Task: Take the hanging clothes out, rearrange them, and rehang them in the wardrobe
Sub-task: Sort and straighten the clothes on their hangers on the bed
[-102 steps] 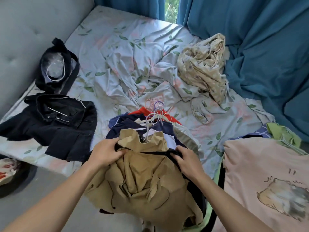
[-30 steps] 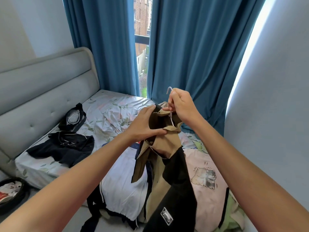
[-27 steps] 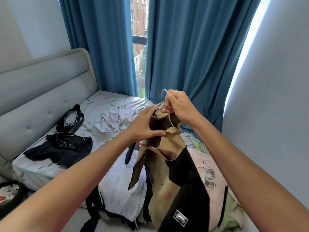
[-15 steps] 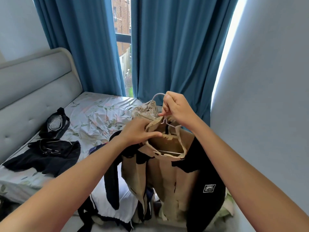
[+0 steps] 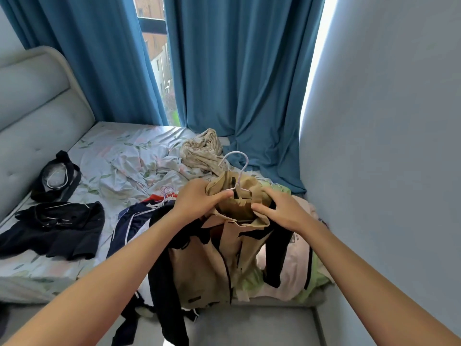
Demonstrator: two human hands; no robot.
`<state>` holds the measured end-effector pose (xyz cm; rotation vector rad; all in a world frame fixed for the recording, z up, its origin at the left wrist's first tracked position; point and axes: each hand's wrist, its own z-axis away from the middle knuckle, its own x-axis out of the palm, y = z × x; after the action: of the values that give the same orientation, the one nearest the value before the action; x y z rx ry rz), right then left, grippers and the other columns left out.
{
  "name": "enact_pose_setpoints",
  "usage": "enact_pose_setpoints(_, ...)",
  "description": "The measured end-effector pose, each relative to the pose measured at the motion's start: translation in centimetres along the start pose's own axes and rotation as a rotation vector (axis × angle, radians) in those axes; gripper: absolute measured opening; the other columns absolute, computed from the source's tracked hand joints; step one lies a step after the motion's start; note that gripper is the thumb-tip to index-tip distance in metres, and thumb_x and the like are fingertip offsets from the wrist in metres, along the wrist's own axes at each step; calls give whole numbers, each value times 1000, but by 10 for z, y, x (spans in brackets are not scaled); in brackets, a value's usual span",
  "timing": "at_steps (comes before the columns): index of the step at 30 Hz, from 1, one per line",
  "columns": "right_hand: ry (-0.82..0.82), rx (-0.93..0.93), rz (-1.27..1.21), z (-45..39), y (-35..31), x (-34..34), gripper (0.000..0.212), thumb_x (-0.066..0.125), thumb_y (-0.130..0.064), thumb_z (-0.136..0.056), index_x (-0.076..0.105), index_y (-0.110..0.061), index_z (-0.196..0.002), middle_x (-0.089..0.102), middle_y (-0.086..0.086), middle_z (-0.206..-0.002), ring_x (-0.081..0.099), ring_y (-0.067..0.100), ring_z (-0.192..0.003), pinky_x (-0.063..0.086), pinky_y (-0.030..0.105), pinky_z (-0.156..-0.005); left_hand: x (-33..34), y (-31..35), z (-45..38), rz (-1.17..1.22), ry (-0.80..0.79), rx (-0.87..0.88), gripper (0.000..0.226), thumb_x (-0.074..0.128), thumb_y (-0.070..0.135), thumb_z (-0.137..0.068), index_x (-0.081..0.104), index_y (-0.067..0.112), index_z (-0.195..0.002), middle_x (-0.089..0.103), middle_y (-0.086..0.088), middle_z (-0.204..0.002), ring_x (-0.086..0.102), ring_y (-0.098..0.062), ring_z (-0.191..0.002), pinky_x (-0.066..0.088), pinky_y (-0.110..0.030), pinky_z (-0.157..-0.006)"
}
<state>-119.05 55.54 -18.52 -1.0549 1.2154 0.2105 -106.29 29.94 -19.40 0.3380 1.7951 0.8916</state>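
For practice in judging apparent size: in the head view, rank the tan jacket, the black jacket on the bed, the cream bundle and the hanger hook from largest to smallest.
1. Tan jacket, though it is nearest the camera.
2. Black jacket.
3. Cream bundle, farther away.
4. Hanger hook.

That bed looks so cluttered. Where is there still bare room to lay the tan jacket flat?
Bare sheet lies between the black bag, the beige bundle and the hanger pile. The near right, around the pink shirt, is crowded.

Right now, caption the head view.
Both hands straighten a tan-and-black jacket on its white hanger.
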Motion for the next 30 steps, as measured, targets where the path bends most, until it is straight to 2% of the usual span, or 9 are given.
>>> enact_pose_setpoints(4,100,55,-3,10,9,15,51,54,-72,-90,73,-27,-104,74,-6,-97,65,17,-92,53,47,-82,10,2,6,-11,-59,67,79,55,94,-74,58,16,-61,58,-2,-54,56,-17,-51,35,-37,-51)
enact_pose_setpoints(6,191,102,-28,21,14,20,39,61,-65,-92,77,-29,-97,75,-9,-90,66,13,-86,53,42,-78,13,1,7,43,-119,142,63,55,88,-81,56,30,-60,54,8,-52,50,-9,-49,31,-30,-51)
enact_pose_setpoints(9,325,176,-14,37,25,22,42,69,-60,-91,67,-23,-72,65,-11,-67,59,7,-69,44,34,-60,20,-10,8,143,-255,253,59,55,77,-92,48,24,-68,49,1,-64,47,-9,-61,34,-40,-61)
enact_pose_setpoints(12,383,242,25,56,36,15,43,66,-67,-89,72,-26,-77,61,-15,-63,58,5,-68,36,25,-55,28,-23,11,95,-307,319,47,50,69,-99,55,26,-79,58,5,-77,57,-16,-77,45,-47,-72)
enact_pose_setpoints(14,398,282,73,69,43,8,44,63,-70,-88,78,-29,-85,59,-15,-66,56,7,-67,35,27,-56,38,-26,12,60,-305,354,41,47,63,-102,59,29,-83,59,7,-82,59,-15,-83,48,-47,-75)
enact_pose_setpoints(19,371,336,138,102,65,-6,46,56,-74,-89,81,-36,-100,66,-12,-75,61,13,-78,44,32,-66,79,-6,21,-66,-320,386,37,50,51,-106,52,26,-79,52,11,-80,54,-7,-77,47,-40,-70)
enact_pose_setpoints(23,341,381,193,130,91,-18,53,54,-76,-90,79,-30,-96,72,-5,-81,65,19,-81,53,39,-72,115,16,36,-73,-306,335,39,51,48,-106,52,21,-78,56,7,-76,55,-10,-75,44,-39,-64)
enact_pose_setpoints(26,321,398,203,145,115,-28,53,56,-75,-91,78,-27,-95,73,-3,-84,66,21,-83,55,40,-74,140,32,49,-75,-277,315,41,50,53,-105,47,25,-75,56,9,-74,55,-7,-75,34,-28,-59)
enact_pose_setpoints(30,316,384,199,154,140,-35,51,58,-74,-90,76,-27,-89,72,-5,-80,65,21,-80,54,37,-71,161,44,57,-54,-224,258,33,55,58,-101,57,30,-83,56,11,-87,55,-3,-82,33,-23,-62)
